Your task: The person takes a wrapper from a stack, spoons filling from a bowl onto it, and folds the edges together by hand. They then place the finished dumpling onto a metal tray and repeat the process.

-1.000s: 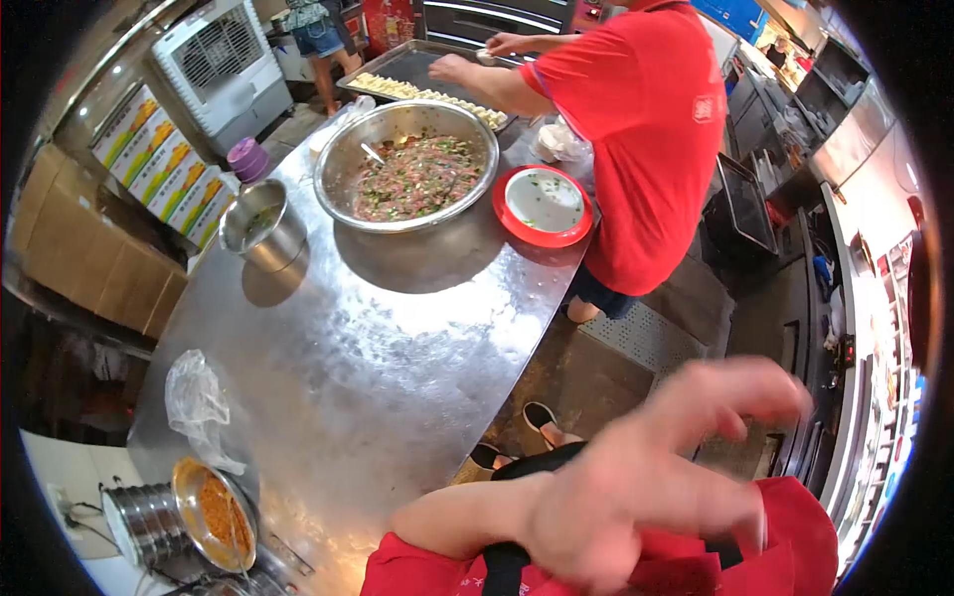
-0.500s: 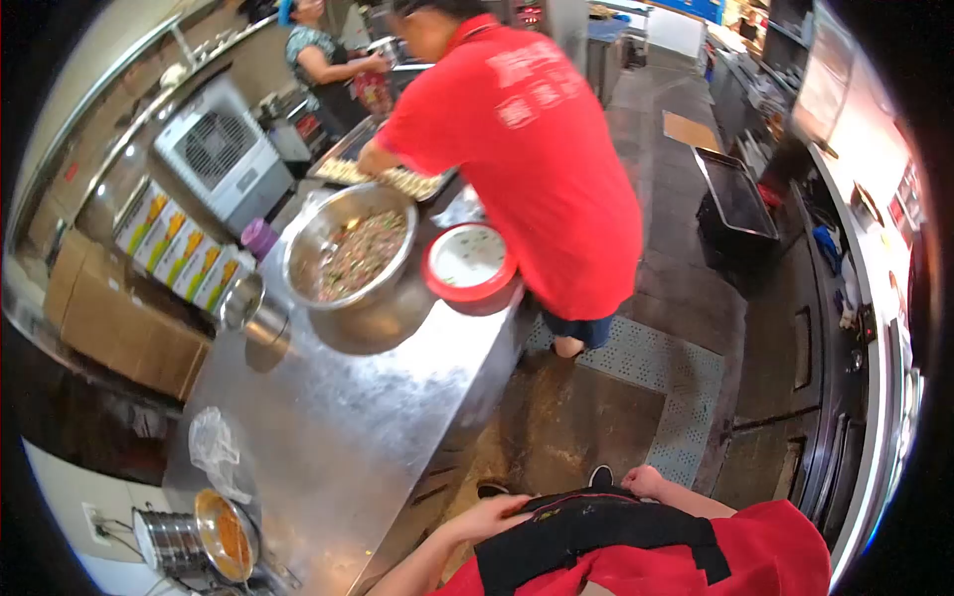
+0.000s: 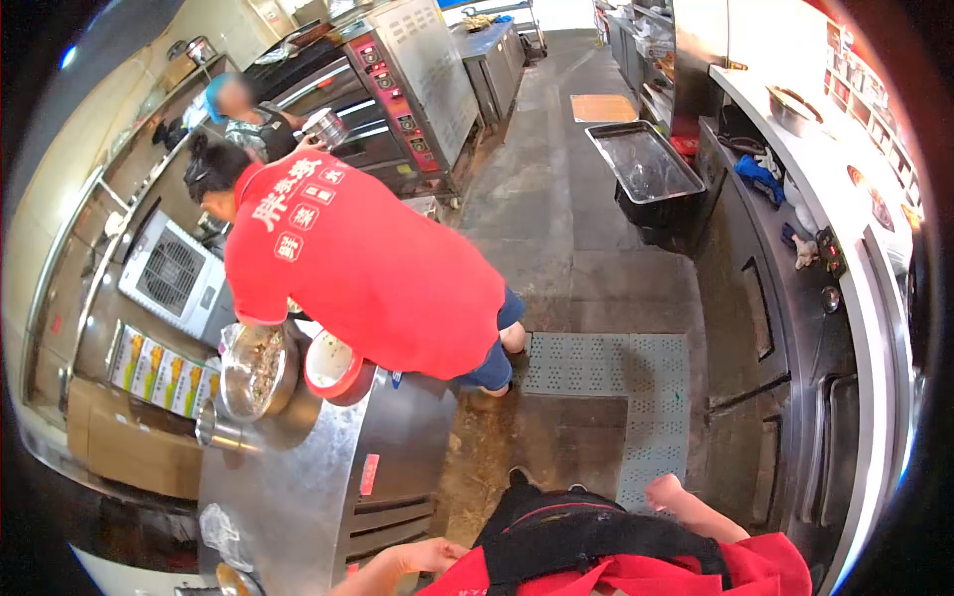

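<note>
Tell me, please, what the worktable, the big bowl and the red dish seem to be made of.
Worktable: likely stainless steel, brushed grey, dull reflections. Bowl: probably steel, shiny rim. Red dish: plastic or enamel; glossy red rim, pale inside.

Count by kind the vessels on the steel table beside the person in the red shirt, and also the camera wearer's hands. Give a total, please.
Large steel bowl with mixed filling: 1
Red bowl: 1
Small steel pot: 1
Hands at the black apron, left hand and right hand: 2
Total: 5
</note>
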Demonstrator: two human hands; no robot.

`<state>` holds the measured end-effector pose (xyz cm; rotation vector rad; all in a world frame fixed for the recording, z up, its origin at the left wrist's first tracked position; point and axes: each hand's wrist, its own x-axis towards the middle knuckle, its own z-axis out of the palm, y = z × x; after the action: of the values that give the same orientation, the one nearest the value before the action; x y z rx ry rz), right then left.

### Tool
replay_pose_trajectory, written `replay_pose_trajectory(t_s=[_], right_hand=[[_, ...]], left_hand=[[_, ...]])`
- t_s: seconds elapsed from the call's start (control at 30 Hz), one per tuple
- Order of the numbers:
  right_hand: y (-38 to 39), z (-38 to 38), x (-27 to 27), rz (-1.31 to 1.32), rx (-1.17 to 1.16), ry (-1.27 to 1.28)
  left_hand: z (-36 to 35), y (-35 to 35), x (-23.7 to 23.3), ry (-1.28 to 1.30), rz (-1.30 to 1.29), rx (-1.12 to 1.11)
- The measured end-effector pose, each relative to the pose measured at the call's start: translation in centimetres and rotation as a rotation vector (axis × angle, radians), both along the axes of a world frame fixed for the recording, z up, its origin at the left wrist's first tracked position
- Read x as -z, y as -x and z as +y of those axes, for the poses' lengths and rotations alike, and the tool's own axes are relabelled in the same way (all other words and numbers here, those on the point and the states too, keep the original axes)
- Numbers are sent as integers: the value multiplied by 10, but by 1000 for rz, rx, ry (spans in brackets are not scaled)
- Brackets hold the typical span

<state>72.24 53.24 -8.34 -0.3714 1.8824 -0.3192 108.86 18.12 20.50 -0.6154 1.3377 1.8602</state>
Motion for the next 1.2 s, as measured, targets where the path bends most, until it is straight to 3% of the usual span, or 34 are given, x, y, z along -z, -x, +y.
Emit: replay_pose_trajectory(t_s=[0.07,0.1,0.17,0.2,0.27,0.37,0.47,0.53,0.57,0.63,0.67,0.77,0.87,0.9,0.93,1.0,1.03,1.07,1.13,1.17,1.2], right_hand=[[7,-23,-65,-5,262,31],[12,-31,-82,-18,265,34],[30,-40,-110,53,35,159],[41,-38,-119,59,39,155],[69,-44,-135,145,-213,310],[117,-52,-160,107,-294,130],[159,-47,-154,235,-329,35],[175,-52,-157,255,-500,-33],[179,-60,-176,231,-533,101],[188,-52,-155,212,-584,135],[190,-50,-141,190,-632,178],[189,-53,-126,163,-606,281],[187,-79,-140,120,-671,203],[195,-62,-92,132,-744,327],[204,-57,-86,128,-771,328],[209,-78,-102,204,-869,486],[203,-97,-114,228,-715,216],[198,-113,-140,188,-623,250],[195,-125,-115,218,-628,253],[194,-130,-98,203,-672,266],[191,-138,-83,35,-524,250]], left_hand=[[-11,9,19,13,-64,19],[-17,20,21,-8,-74,40],[-31,57,11,1,-34,157],[-38,75,11,-3,-28,161],[-53,103,15,-15,-119,109],[-74,143,46,-103,-186,-55],[-80,169,109,-123,-259,-102],[-68,174,150,176,-163,106],[-68,175,168,178,-188,125],[-69,177,191,169,-170,128],[-70,173,196,168,-158,132],[-78,193,129,202,-146,262],[-70,155,157,208,-27,270],[-49,149,155,96,-330,29],[-32,146,142,91,-331,3],[4,135,81,74,-62,-403],[21,137,44,47,-43,-502],[36,113,68,50,-64,-564],[63,68,138,-144,-262,-617],[65,73,118,-32,-319,-507],[68,78,102,-29,-326,-547]])
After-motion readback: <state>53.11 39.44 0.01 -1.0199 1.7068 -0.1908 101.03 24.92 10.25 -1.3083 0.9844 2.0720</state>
